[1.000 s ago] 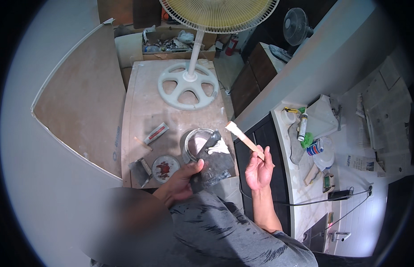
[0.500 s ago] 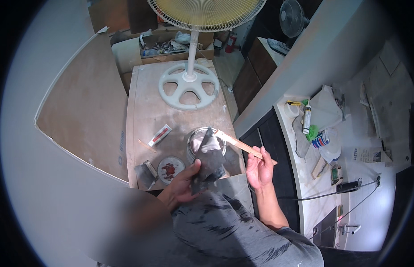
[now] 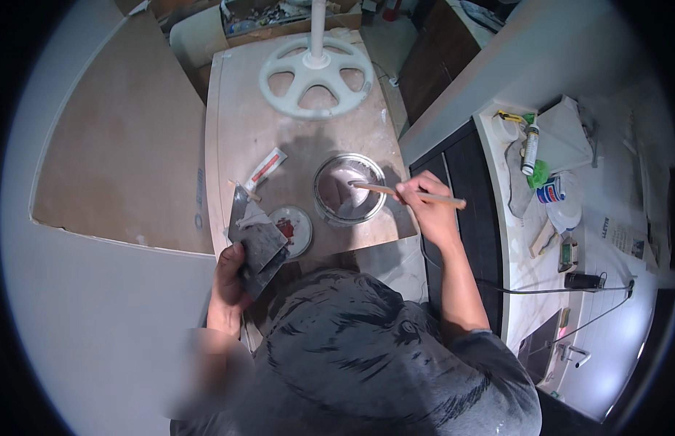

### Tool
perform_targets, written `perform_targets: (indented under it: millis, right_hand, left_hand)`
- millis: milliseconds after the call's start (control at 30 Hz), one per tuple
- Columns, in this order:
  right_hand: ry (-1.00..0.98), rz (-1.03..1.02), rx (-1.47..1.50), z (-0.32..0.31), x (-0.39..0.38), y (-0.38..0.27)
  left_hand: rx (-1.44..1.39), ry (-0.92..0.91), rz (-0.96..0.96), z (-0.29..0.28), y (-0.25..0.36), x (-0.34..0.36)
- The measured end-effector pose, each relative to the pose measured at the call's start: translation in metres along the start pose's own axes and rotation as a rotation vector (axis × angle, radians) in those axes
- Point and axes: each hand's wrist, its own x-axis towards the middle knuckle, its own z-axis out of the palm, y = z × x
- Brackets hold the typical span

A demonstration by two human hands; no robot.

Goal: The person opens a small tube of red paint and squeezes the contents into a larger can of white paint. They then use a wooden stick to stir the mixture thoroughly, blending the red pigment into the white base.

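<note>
My left hand [image 3: 230, 280] grips a dark, flat metal plate [image 3: 265, 245] by its lower end, with a dab of pale putty [image 3: 251, 215] near its top. My right hand [image 3: 430, 206] is closed round a wooden stick [image 3: 440, 199]. The stick's tip reaches into an open round can [image 3: 381, 173] of pale pinkish putty [image 3: 336, 182]. Between the plate and the can lies a round lid [image 3: 302, 240] with dark red paste [image 3: 285, 228] on it, partly covered by the plate. A white and red tube [image 3: 266, 168] rests on the board beyond the plate.
The can stands on a wooden board [image 3: 243, 109], with a pale fan base [image 3: 315, 110] at its far end. A brown panel [image 3: 127, 145] leans at left. The right-hand counter [image 3: 522, 247] bears a sealant cartridge [image 3: 530, 149], a blue tin [image 3: 550, 190] and cables [image 3: 530, 291].
My left hand has carried the plate away from over the can to the left. The stick's tip has gone from the plate into the can. The view has tilted down.
</note>
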Motion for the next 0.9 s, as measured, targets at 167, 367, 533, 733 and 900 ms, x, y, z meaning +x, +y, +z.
perform_targets:
  millis: [167, 367, 533, 733, 900]
  right_hand:
    - [-0.071, -0.012, -0.226, 0.026, 0.038, -0.027]
    - [-0.109, -0.013, -0.21, 0.051, 0.053, -0.008]
    - [0.084, -0.117, -0.175, 0.057, 0.033, 0.007]
    - [-0.116, 0.405, 0.115, 0.015, -0.019, 0.063]
    - [-0.497, 0.68, 0.081, 0.03, -0.069, 0.046]
  left_hand:
    - [-0.008, 0.093, 0.029, -0.034, -0.007, -0.016]
    - [0.004, 0.13, 0.07, -0.057, -0.004, -0.034]
    - [0.033, 0.088, 0.06, -0.067, 0.009, -0.039]
    - [0.055, 0.27, 0.085, -0.07, 0.015, -0.043]
    - [0.187, 0.348, 0.139, -0.078, 0.006, -0.033]
